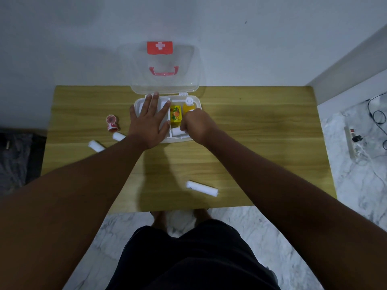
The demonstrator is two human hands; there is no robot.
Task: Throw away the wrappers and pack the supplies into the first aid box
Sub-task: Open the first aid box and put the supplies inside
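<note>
The white first aid box point(196, 101) stands open at the table's far middle, its clear lid point(165, 70) upright against the wall. Inside I see a yellow carton point(175, 114), an orange bottle point(188, 106) and a white bandage roll point(177, 131) in the front compartment. My left hand point(149, 120) lies flat with fingers spread over the box's left half. My right hand point(195, 124) is closed around the bandage roll in the box. Two white rolls point(96, 145) point(119, 136) and a red-and-white tape roll point(112, 122) lie left of the box. A longer white roll point(202, 188) lies near the front edge.
The wooden table point(261, 143) stands against a white wall. On the marble floor to the right lie a power strip point(354, 143) and tangled cables point(377, 114). A dark object point(16, 155) sits on the floor to the left. My feet show below the table's front edge.
</note>
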